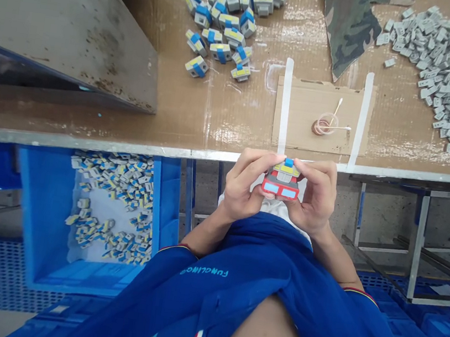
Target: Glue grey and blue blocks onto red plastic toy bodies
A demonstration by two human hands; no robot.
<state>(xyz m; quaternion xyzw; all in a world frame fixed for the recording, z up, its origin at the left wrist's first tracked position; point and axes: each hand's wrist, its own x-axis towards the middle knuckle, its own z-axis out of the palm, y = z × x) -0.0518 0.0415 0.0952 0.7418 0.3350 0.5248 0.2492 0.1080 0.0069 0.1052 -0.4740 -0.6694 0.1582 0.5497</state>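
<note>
Blue polo shirt (261,268), red-edged sleeves (172,248); white undershirt (281,212)

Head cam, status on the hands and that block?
Left hand and right hand gripping multicoloured block just past the bench edge. Blue crate of small pieces below left. Grey pieces piled far right on bench.

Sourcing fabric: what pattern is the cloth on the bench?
The cloth is green camouflage, best seen in the head view.

The worktop (232,119) carries a cluster of blue-and-yellow blocks (222,26) and a heap of grey pieces (440,70), with camouflage cloth (348,24) between them. On taped cardboard (295,117) stands a clear cup (325,124) holding cotton swabs (335,114). Below the edge, a blue plastic crate (165,205) holds further blocks (118,181).
</note>
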